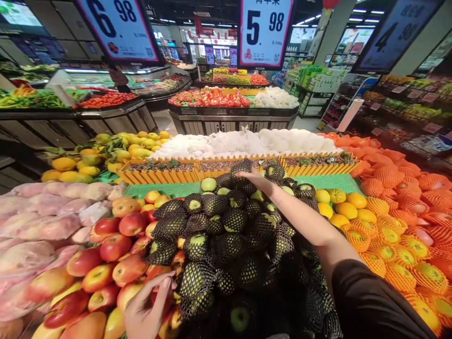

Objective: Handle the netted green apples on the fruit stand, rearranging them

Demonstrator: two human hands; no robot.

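Note:
At the far end of a heap of green apples (pixel 208 184) in black foam nets, my right hand (pixel 257 181) is closed around one netted green apple (pixel 241 167). Its thumb lies along the near side of that apple; the other fingers are mostly hidden. My right arm reaches across the right part of the heap. Low in the view, my left hand (pixel 148 303) hovers over the red-and-yellow apples (pixel 115 247), beside the black-netted heap. Its thumb and fingertips come together, with nothing visible between them. Parts of the near green apples are in deep shadow.
Bagged pink fruit (pixel 45 223) lies at the left, yellow mangoes (pixel 123 148) behind it. Oranges (pixel 348 209) and orange-netted fruit (pixel 399 179) fill the right. A yellow planter fence (pixel 240 165) crosses behind the apples. Price screens (pixel 264 33) hang above. A person (pixel 119 77) stands far left.

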